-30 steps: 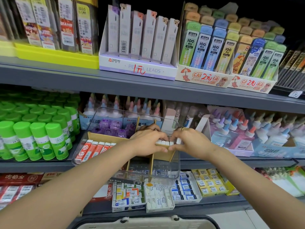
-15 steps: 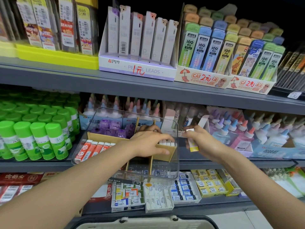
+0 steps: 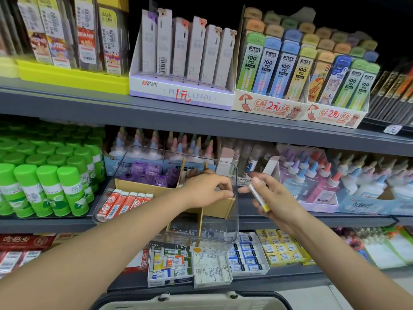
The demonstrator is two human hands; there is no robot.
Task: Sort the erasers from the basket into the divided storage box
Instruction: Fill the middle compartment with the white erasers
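Observation:
A clear divided storage box (image 3: 233, 222) with tan dividers sits tilted at the edge of the middle shelf. Its left compartment holds a row of red-and-white erasers (image 3: 125, 203); purple erasers (image 3: 145, 172) lie in the back one. My left hand (image 3: 206, 190) reaches into the right compartment, fingers curled over its contents, which are hidden. To the right of the box, my right hand (image 3: 271, 196) holds a white eraser with a yellow end (image 3: 259, 199), clear of the box. The cream rim of the basket (image 3: 192, 304) shows at the bottom edge.
Green glue sticks (image 3: 51, 175) crowd the shelf left of the box. Glue bottles (image 3: 324, 177) stand behind and to the right. Boxed erasers (image 3: 207, 265) fill the lower shelf. Pencil lead displays (image 3: 183, 63) line the upper shelf.
My right hand pulled away from the right compartment to the right, carrying a white and yellow eraser. My left hand stayed in that compartment.

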